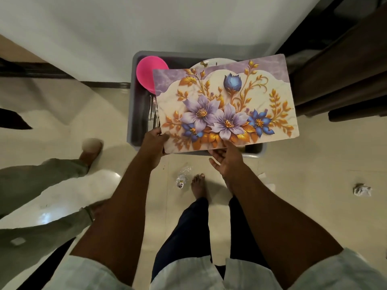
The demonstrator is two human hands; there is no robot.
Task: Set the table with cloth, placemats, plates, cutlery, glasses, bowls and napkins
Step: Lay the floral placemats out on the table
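Observation:
I hold a flower-printed placemat [226, 101] flat above a grey tub [130, 114] on the floor. My left hand [154, 143] grips its near left corner, thumb on top. My right hand [227, 159] supports the near edge from below, fingers under the mat. A second mat's purple edge shows just behind the top one. In the tub lie a pink bowl [149, 72], a white plate [206, 63] with gold trim and some cutlery [152, 114], mostly hidden by the mat. The white tablecloth [167, 24] hangs at the top.
Dark wooden chairs [339, 76] stand at the right. Another person's legs and foot [90, 151] are at the left. A crumpled plastic wrapper [182, 178] and a paper ball [362, 190] lie on the tiled floor near my bare feet.

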